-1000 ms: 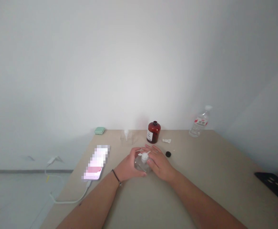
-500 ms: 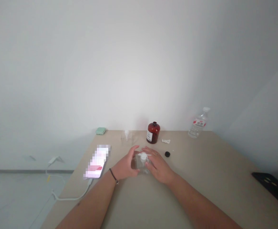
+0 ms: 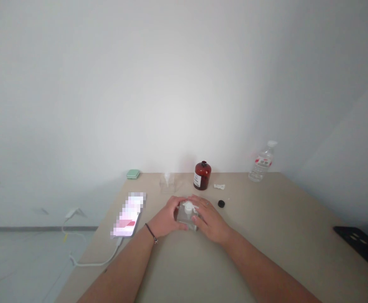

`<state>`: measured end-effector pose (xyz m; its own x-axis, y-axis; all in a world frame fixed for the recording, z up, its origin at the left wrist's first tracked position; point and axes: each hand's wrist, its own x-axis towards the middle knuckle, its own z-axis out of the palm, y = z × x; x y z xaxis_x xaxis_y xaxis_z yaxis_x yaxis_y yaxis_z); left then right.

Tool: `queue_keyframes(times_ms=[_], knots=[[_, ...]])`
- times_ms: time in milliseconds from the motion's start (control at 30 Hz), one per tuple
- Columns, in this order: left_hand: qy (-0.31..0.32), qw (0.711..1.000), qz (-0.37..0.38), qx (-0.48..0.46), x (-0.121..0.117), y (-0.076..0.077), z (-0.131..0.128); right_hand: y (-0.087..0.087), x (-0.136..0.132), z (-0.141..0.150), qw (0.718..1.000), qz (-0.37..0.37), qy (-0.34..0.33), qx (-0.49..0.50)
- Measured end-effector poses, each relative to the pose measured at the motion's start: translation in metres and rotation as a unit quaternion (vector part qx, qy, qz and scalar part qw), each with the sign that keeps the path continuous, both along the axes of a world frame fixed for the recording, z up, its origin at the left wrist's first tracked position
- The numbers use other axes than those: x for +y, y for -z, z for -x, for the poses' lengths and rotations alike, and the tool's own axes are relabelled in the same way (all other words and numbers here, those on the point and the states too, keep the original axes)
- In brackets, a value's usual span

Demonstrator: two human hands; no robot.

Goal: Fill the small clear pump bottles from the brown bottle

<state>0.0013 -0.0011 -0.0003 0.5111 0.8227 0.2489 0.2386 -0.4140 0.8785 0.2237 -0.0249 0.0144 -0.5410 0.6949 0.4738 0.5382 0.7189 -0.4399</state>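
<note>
1. Clear square pump bottle (image 3: 186,218): upright near the middle of a beige table (image 3: 266,219), with a white pump head (image 3: 188,206) on top and the base partly hidden by fingers. Clock directions below run from this bottle, with 12 o'clock toward the wall.
2. Left hand (image 3: 166,217): at 9 o'clock, closed on the bottle, fingers curled around its left wall. Black cord bracelet (image 3: 151,232) on the wrist.
3. Right hand (image 3: 210,220): at 3 o'clock, closed on the bottle, fingers (image 3: 199,209) draped over its right shoulder. Firmness of either grip impossible to tell.
4. Nearby: amber glass bottle (image 3: 202,176) with a white label at 12 o'clock; small white packet (image 3: 219,186) and black round cap (image 3: 221,203) toward 2 o'clock; clear plastic water bottle (image 3: 262,163) farther out at 2 o'clock; second clear container (image 3: 167,183) at 11 o'clock; green case (image 3: 133,174) beyond it, by the far edge.
5. At 9 o'clock, smartphone (image 3: 128,216) with a pixelated screen and white charging cable (image 3: 92,264) running off the table edge.
6. Best handling, by judgement: even pressure from both sides, fingers on the flat walls, pump head uncovered, base square on the table.
</note>
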Motion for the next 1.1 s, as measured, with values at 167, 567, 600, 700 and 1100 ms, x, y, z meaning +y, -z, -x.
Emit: queue_keyframes(times_ms=[167,567,600,700,1100], knots=[[0.042,0.992,0.111,-0.051,0.002,-0.003,0.005,0.0,0.002,-0.001,1.0,0.014,0.008,-0.004],[-0.091,0.993,0.033,0.065,-0.019,-0.016,-0.016,0.0,0.004,0.001,0.999,0.034,0.031,-0.017],[-0.079,0.994,0.022,0.066,-0.019,-0.018,-0.015,0.001,0.005,0.0,0.999,0.034,0.031,-0.016],[-0.019,0.999,0.018,0.04,-0.016,-0.018,-0.012,0.002,0.007,0.0,0.999,0.034,0.023,-0.005],[-0.089,0.994,0.032,0.05,-0.018,-0.009,-0.019,-0.002,0.009,0.001,0.998,0.058,0.027,0.002]])
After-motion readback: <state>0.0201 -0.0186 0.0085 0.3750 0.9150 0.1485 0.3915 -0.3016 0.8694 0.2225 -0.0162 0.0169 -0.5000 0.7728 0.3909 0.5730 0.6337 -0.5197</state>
